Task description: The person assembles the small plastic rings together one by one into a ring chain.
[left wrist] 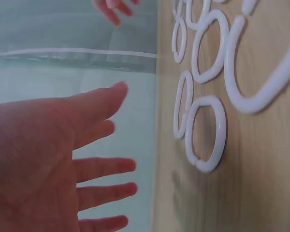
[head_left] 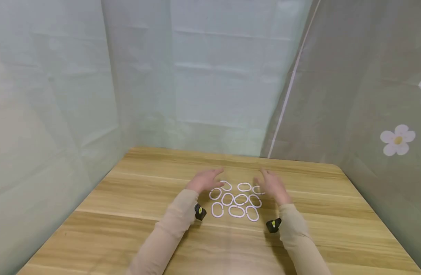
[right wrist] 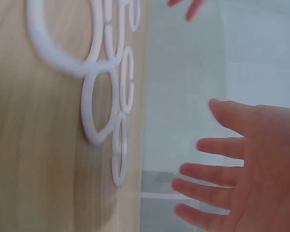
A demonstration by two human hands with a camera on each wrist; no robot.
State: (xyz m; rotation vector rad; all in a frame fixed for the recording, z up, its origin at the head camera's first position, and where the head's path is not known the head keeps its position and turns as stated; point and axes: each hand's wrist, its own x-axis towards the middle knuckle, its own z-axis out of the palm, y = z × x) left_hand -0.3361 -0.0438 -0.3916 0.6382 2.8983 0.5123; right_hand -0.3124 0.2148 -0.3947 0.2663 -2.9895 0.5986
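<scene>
Several white oval split rings (head_left: 241, 199) lie flat on the wooden table in a loose cluster, each with a small gap in its loop. My left hand (head_left: 205, 180) hovers over the cluster's far left side, fingers spread and holding nothing. Above the far right side is my right hand (head_left: 273, 186), blurred, partly covering one ring in the head view. The left wrist view shows the left palm (left wrist: 34, 159) apart from the nearest ring (left wrist: 206, 134). In the right wrist view the right palm (right wrist: 270, 169) is likewise apart from the rings (right wrist: 119, 149), its fingers extended.
The wooden table (head_left: 127, 229) reaches back to pale hanging cloth (head_left: 224, 84). A grey curtain with white flowers (head_left: 397, 140) hangs at the right. Small black devices (head_left: 200, 212) sit on both wrists over beige sleeves.
</scene>
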